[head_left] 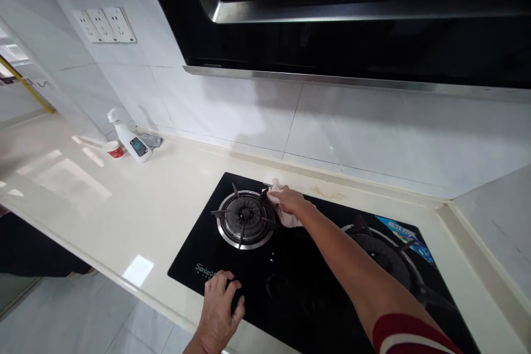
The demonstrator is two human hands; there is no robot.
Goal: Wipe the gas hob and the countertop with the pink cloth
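My right hand (288, 199) grips a pale, crumpled cloth (291, 220) and presses it on the black glass gas stove (253, 263), at the right side of the left burner (245, 215). Part of the cloth is hidden beneath the hand. My left hand (221, 307) rests on the stove's front edge near the printed brand name, its fingers bent and apart with nothing in them. Behind my right forearm lies the right burner (384, 257), partly covered by it. Brownish stains (327, 192) mark the counter just behind the stove.
A white spray bottle (131, 138) stands on the pale counter (161, 199) at the back left, beside a small red and white cup (113, 149) and a grey packet (151, 139). Overhead hangs a black range hood (352, 44). Someone's dark clothing (37, 249) shows at the left.
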